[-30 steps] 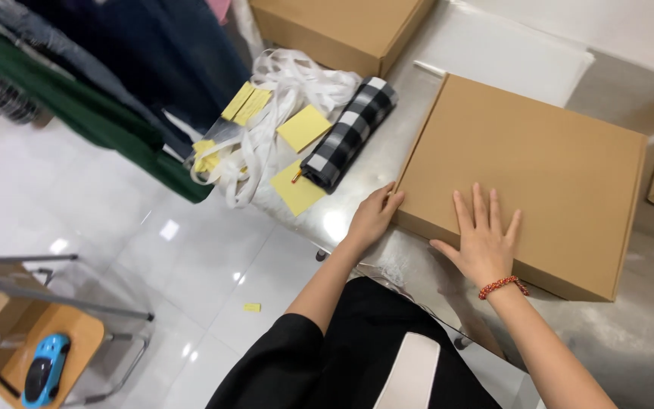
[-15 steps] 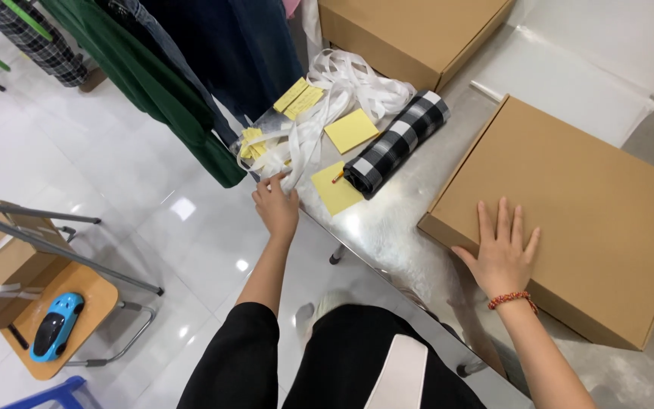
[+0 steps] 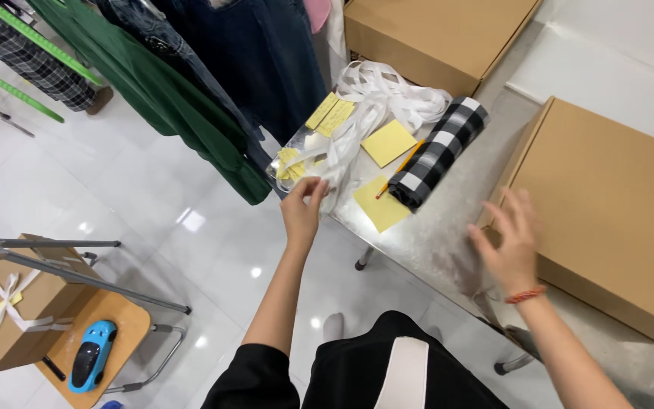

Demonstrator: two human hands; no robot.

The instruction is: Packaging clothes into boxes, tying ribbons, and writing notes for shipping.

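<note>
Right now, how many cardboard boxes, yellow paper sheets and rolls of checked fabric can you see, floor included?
Cardboard boxes: 3, a flat one by the right hand, one at the table's far end, one tied with white ribbon on the floor stand.
Plain yellow paper sheets: 2.
Black-and-white checked fabric rolls: 1.
Total: 6.

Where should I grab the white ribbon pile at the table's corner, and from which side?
Take the white ribbon by the loose strands trailing toward the table edge, beside the left hand. Come from the near edge: the strands hang free there, while the yellow notes and checked fabric roll crowd its right side.
</note>
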